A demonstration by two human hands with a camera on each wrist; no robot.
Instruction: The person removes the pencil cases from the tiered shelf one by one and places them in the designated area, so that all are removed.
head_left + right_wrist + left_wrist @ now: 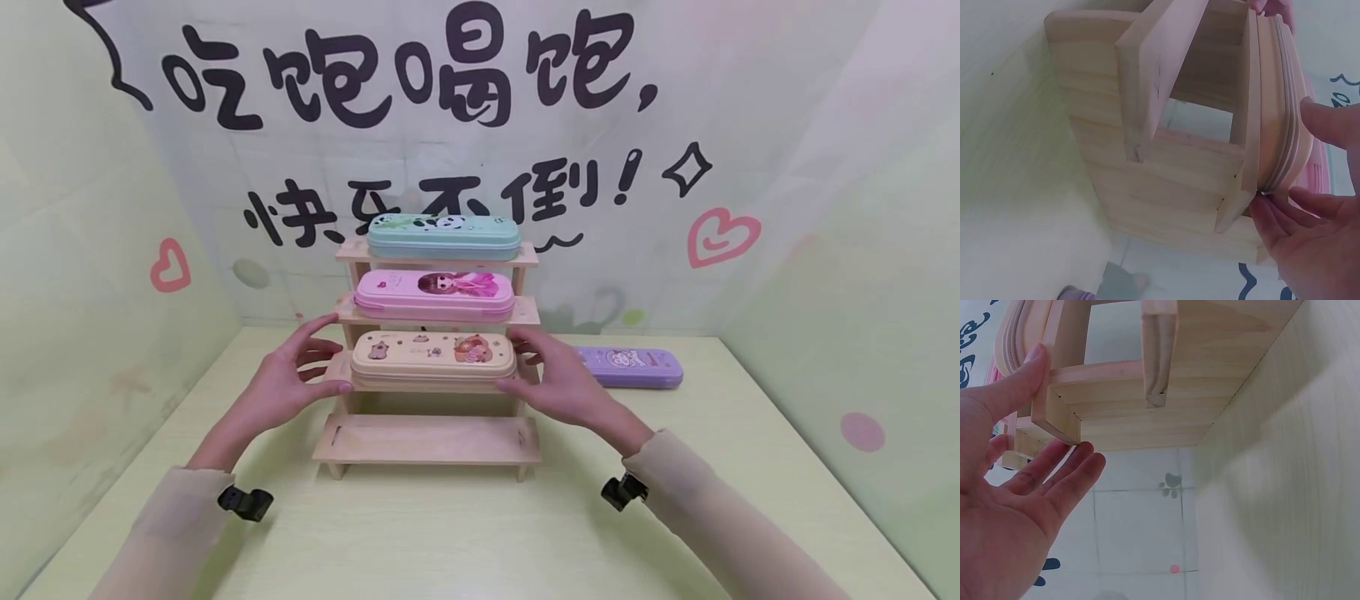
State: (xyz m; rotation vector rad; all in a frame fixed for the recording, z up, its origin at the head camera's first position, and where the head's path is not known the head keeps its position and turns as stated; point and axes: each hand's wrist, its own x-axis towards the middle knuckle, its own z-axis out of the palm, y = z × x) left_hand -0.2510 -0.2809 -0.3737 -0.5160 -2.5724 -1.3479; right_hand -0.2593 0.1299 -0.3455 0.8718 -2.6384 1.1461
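Note:
A cream pencil case (433, 360) with small cartoon prints lies on the third step down of a wooden tiered stand (427, 437). My right hand (558, 379) holds this case's right end, the thumb at its front and the fingers round the end. At the other side, my left hand (281, 379) rests its thumb by the step's left edge, just off the case. Its fingers (1075, 481) are spread loosely beside the stand, and a fingertip touches the board's end. A pink pencil case (435, 296) and a mint panda pencil case (444, 237) lie on the upper steps.
A purple pencil case (645, 368) lies on the table (465, 533) behind my right hand. The stand's lowest step is a bare board. Printed cloth walls (840, 350) enclose the table at the back and both sides.

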